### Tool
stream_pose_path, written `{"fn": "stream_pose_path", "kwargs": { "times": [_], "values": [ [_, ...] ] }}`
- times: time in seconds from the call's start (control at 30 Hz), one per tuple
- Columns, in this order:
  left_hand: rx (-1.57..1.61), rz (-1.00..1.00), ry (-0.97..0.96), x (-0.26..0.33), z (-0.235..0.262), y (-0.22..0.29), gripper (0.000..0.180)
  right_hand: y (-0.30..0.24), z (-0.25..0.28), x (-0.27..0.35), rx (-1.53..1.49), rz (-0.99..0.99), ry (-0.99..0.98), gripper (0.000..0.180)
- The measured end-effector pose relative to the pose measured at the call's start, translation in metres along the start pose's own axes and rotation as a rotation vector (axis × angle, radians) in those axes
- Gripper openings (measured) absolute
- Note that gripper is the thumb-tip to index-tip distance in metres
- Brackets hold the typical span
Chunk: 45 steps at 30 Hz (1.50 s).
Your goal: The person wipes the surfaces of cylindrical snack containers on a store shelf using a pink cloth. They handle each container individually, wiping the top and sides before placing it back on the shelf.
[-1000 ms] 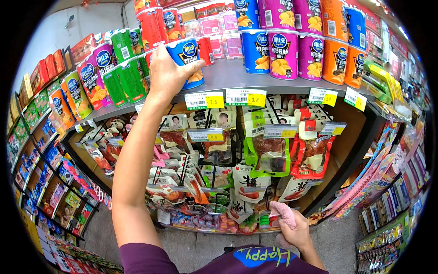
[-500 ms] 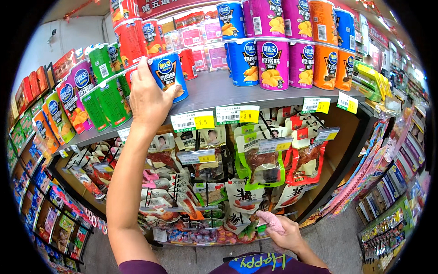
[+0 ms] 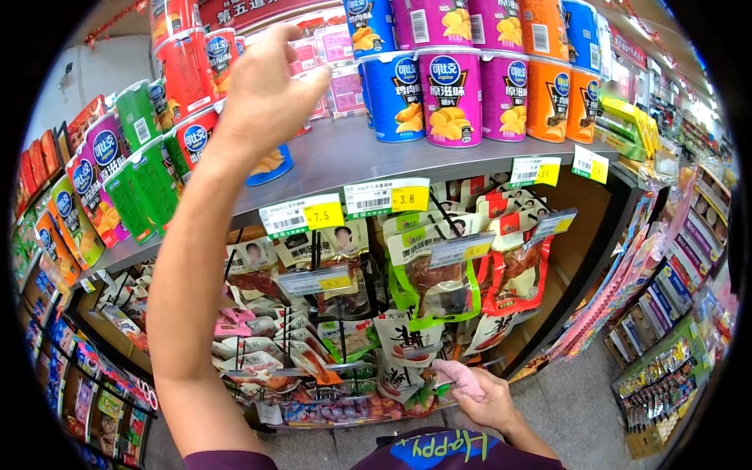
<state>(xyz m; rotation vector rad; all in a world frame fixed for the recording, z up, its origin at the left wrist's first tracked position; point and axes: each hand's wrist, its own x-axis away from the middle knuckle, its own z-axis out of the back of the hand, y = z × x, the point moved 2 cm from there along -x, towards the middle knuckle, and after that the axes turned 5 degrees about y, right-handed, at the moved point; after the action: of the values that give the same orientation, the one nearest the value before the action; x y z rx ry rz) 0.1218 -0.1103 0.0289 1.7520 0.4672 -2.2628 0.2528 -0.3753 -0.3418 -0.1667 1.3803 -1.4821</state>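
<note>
My left hand [image 3: 270,98] is raised over the shelf top, thumb and fingers apart, with nothing visible in it. Just below the wrist stands a blue chip can [image 3: 272,166], mostly hidden by my hand and forearm. To the left of the hand, red chip cans [image 3: 185,72] are stacked, one partly behind my wrist. My right hand [image 3: 489,401] stays low near my body, closed around a pink cloth [image 3: 462,379] that sticks out above the fist.
Stacked blue, purple [image 3: 450,98] and orange cans [image 3: 547,102] stand to the right on the grey shelf top [image 3: 329,157]. Green cans [image 3: 141,188] lean at the left. Price tags [image 3: 301,217] line the shelf edge. Hanging snack packets [image 3: 431,274] fill the rack below.
My left hand has let go of the blue can and risen above it. The view has shifted slightly; my right hand still grips the pink cloth.
</note>
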Motion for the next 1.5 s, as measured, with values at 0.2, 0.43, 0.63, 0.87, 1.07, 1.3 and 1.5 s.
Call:
{"fn": "stream_pose_path", "kwargs": {
  "times": [0.2,0.43,0.63,0.87,1.07,1.3,1.5],
  "values": [
    [-0.563,-0.137,-0.452,-0.001,0.051,-0.001,0.051,0.026,0.018,-0.014,-0.040,-0.072,-0.012,0.034],
    [-0.263,0.203,-0.703,0.009,0.037,-0.004,0.056,0.040,0.027,-0.030,-0.089,-0.047,-0.083,0.033],
    [-0.293,0.143,-0.774,0.023,-0.005,-0.031,0.050,0.051,0.030,-0.032,-0.102,-0.057,-0.124,0.033],
    [-0.580,0.193,-0.952,0.017,-0.039,-0.047,0.039,0.063,0.035,-0.030,-0.094,-0.077,-0.108,0.036],
    [-0.449,0.291,-0.880,-0.015,-0.052,-0.042,0.044,0.060,0.042,-0.032,-0.046,-0.083,-0.087,0.034],
    [0.225,0.754,-0.366,-0.069,-0.100,-0.036,0.071,0.064,0.046,-0.033,-0.048,-0.122,-0.049,0.035],
    [0.502,0.824,-0.518,-0.077,-0.143,-0.063,0.049,0.078,0.050,-0.030,-0.097,-0.206,-0.010,0.035]
  ]
}}
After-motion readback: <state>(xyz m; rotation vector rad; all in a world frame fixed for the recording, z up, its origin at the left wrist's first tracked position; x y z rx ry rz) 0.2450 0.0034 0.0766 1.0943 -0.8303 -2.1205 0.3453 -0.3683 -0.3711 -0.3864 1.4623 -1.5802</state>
